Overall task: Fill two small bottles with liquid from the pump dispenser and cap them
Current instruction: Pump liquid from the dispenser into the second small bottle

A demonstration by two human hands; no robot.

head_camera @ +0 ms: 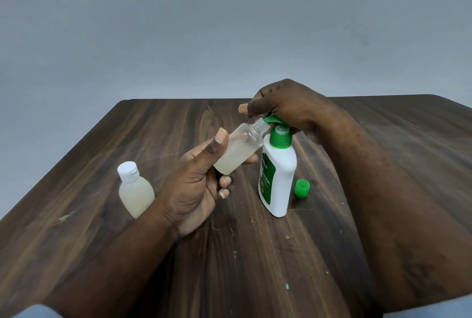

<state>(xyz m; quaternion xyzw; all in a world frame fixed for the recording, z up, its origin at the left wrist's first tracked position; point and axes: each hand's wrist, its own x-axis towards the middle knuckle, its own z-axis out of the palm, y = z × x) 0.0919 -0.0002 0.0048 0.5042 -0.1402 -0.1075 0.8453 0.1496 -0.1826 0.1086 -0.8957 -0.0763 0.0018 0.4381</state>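
Observation:
My left hand holds a small clear bottle, tilted, its open threaded neck right under the green spout of the pump dispenser. Cloudy liquid fills its lower part. The dispenser is white with a green label and stands upright on the wooden table. My right hand rests on top of the green pump head, fingers curled over it. A second small bottle with a white cap stands to the left, full of cloudy liquid. A loose green cap lies on the table right of the dispenser.
A plain grey wall rises behind the table's far edge. Small crumbs and a tiny teal speck dot the wood near me. My forearms cross the near part of the table.

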